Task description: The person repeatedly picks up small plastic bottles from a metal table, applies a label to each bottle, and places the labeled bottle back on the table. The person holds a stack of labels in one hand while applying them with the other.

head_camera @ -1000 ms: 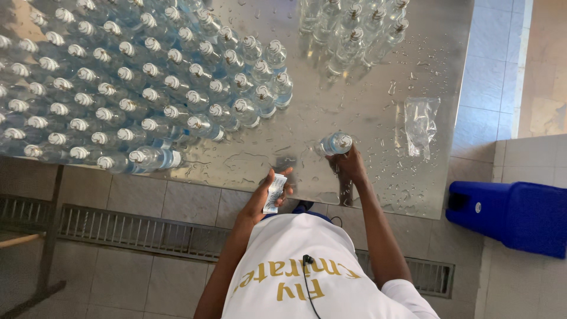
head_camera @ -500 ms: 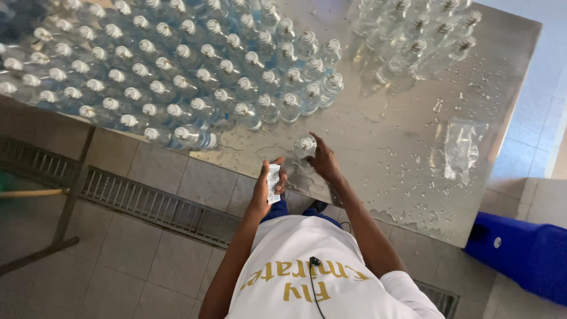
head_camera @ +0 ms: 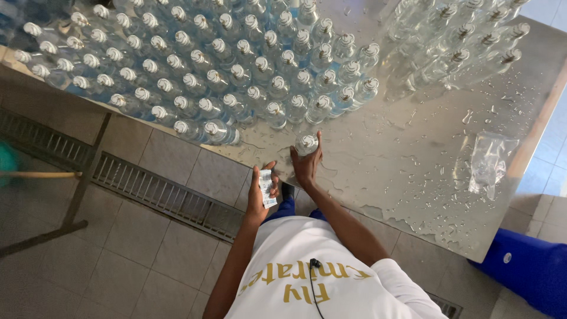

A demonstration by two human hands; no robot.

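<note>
while the right hand (head_camera: 307,165) wraps its fingers around a single clear capped bottle (head_camera: 306,145) standing at the near edge of the wet steel table (head_camera: 413,159), the left hand (head_camera: 260,192) is up beside it, fingers curled tight on a small white stack of labels (head_camera: 267,188). that bottle sits just in front of the big block of capped bottles (head_camera: 224,71), rows and rows of them, clear liquid inside, white caps on top, packed shoulder to shoulder across the far left of the table. over on the far right, a second cluster of clear bottles (head_camera: 460,35), whether they are full i cannot tell. a crumpled clear plastic bag (head_camera: 487,162) lies alone near the right edge, well apart from the hands. water droplets and puddles all over the metal. below, beige tiled floor (head_camera: 118,260), a long drain grate (head_camera: 147,189) running under the table, and a blue bin (head_camera: 531,272) at the lower right corner.
</note>
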